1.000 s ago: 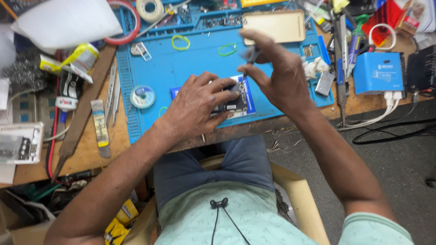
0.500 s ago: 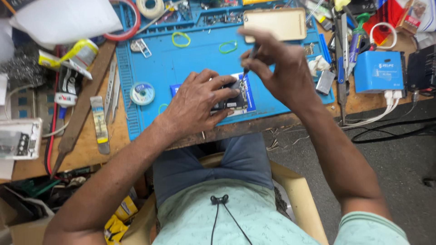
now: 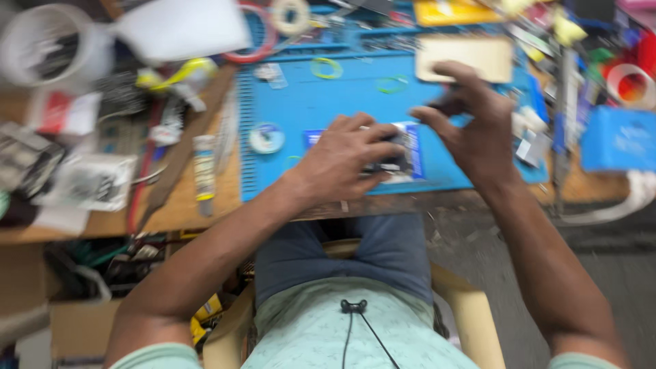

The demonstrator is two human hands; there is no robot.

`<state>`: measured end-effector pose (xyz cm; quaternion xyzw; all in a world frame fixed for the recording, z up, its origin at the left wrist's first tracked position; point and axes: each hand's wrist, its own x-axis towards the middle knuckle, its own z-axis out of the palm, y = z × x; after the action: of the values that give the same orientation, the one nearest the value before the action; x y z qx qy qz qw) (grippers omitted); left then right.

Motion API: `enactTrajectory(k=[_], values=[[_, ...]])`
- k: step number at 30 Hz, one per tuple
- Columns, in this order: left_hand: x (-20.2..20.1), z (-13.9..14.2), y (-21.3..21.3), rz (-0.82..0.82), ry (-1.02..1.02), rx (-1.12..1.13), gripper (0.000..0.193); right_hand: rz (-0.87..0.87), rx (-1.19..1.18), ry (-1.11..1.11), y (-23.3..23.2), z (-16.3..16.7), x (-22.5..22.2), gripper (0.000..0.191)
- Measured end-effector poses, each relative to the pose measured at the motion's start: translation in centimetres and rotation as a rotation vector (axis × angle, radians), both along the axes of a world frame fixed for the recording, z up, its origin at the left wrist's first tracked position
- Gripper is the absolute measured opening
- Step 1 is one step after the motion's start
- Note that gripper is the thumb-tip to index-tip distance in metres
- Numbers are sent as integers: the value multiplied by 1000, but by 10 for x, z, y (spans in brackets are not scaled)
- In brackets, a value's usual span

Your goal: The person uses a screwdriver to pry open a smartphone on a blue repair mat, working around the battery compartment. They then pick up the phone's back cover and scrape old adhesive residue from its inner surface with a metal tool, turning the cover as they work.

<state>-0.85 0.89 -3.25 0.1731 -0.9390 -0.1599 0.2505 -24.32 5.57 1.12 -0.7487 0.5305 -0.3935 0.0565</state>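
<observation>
The view is blurred by motion. My left hand (image 3: 345, 154) lies flat over a small dark device (image 3: 400, 162), pressing it onto a blue work mat (image 3: 328, 102) near the bench's front edge. Just to the right and slightly above the device, my right hand (image 3: 478, 130) pinches a thin dark tool (image 3: 441, 106) between its fingertips. The tool's tip is hidden in the blur, so I cannot tell whether it touches the device.
A beige rectangular plate (image 3: 465, 58) lies at the mat's far edge. A small round reel (image 3: 266, 138) sits left of my left hand. A blue box (image 3: 618, 140) stands at the right. Tape rolls (image 3: 290, 14), a tube (image 3: 203, 171) and packets clutter the wooden bench.
The view has swung and blurred. Both hands stay at the device; my right hand has come slightly lower and closer to it with the tool.
</observation>
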Motion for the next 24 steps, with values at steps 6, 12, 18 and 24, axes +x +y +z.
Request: enactTrajectory(k=[6,12,18,24], values=[[-8,-7,-3,20,24,-35,43,80,46,-37,5,3,-2,60],[-6,3,1,16,24,-57,44,69,-3,-228,-10,-9,-16,68],[62,20,33,285,385,12,32,298,56,-518,-69,-34,41,70],[99,10,65,692,581,47,24,300,61,-396,-90,-53,77,67]])
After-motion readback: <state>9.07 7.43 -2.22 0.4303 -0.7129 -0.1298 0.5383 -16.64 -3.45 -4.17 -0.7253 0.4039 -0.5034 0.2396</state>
